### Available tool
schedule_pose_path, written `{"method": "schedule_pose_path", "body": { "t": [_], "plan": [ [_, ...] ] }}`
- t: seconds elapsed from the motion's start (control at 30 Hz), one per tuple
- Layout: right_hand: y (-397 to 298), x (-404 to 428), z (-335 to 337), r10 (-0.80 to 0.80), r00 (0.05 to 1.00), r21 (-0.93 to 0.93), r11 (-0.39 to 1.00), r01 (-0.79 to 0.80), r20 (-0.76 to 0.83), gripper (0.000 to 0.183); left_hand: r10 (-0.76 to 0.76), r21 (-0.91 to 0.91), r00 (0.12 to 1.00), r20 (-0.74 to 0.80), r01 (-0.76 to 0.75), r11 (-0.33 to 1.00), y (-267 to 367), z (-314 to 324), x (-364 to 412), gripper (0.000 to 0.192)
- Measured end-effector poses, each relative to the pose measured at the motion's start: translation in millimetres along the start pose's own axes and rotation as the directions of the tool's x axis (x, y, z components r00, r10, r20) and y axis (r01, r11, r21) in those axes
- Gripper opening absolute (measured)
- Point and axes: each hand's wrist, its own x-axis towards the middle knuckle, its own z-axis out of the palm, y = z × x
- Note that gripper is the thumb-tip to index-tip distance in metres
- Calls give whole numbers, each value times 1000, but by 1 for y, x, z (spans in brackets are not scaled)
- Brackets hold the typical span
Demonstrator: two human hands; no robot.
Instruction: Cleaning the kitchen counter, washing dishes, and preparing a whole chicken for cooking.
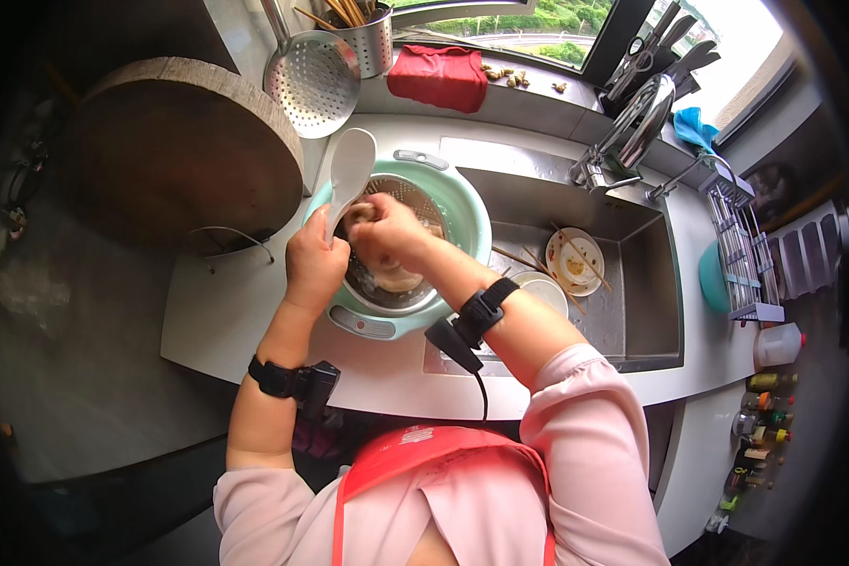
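A white ladle-shaped spoon (352, 164) points up from my left hand (313, 260), which grips its handle at the left rim of a mint-green basin (472, 230). Inside the basin sits a perforated metal colander (424, 194). Pale pieces of food (400, 279), too blurred to name, lie in it. My right hand (389, 226) is over the colander, its fingers pinched on a small brownish piece (361, 211) close to the spoon's handle. Motion blur hides the fingertips and the exact contact.
Right of the basin, a steel sink (644, 297) holds a stained plate (591, 283), a white bowl (541, 293) and chopsticks. A faucet (626, 141) stands behind. A large round wooden chopping board (184, 163) leans at left, near a hanging skimmer (313, 85). A knife block (619, 95) stands at back right.
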Motion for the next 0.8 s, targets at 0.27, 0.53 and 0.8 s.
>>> {"method": "schedule_pose_path", "body": {
  "t": [0.27, 0.53, 0.8],
  "plan": [
    [-20, -50, -11, -18, 867, -458, 843, 281, 498, 37, 112, 48, 993, -40, -110, 993, 3, -2, 3, 39],
    [-20, -52, -18, 135, 876, -887, 64, 458, 462, 16, 269, 149, 959, 93, -281, 948, 29, -7, 12, 40],
    [-23, -39, -20, 6, 952, 385, 914, -130, 308, 26, 224, 92, 974, 25, -226, 970, 16, -5, 12, 36]
  ]
}}
